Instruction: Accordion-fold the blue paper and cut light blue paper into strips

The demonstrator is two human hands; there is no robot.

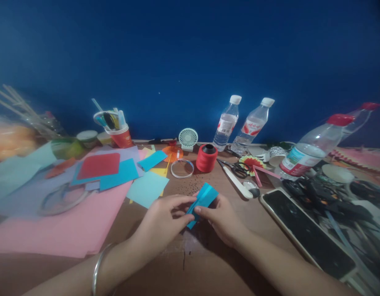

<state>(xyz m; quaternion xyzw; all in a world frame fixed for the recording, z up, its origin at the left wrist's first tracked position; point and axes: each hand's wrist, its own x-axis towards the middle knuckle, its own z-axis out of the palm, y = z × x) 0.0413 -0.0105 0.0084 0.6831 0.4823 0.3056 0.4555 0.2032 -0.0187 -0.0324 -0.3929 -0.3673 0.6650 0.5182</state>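
Observation:
A folded blue paper strip (206,196) is held above the table in front of me, tilted up to the right. My left hand (165,218) pinches its lower left edge between thumb and fingers. On the other side, my right hand (223,218) grips it, with the thumb lying across its front and the fingers hidden behind. Another folded blue piece (152,160) lies further back on the left. Beyond my hands stand a spool of red thread (206,158) and a clear ring (181,169).
Coloured paper sheets (106,218) cover the left side, near a red cup of pens (120,137). A small fan (188,138) and water bottles (227,123) stand behind. Scissors (239,168), a white-handled knife (237,182) and a phone (307,234) lie on the right.

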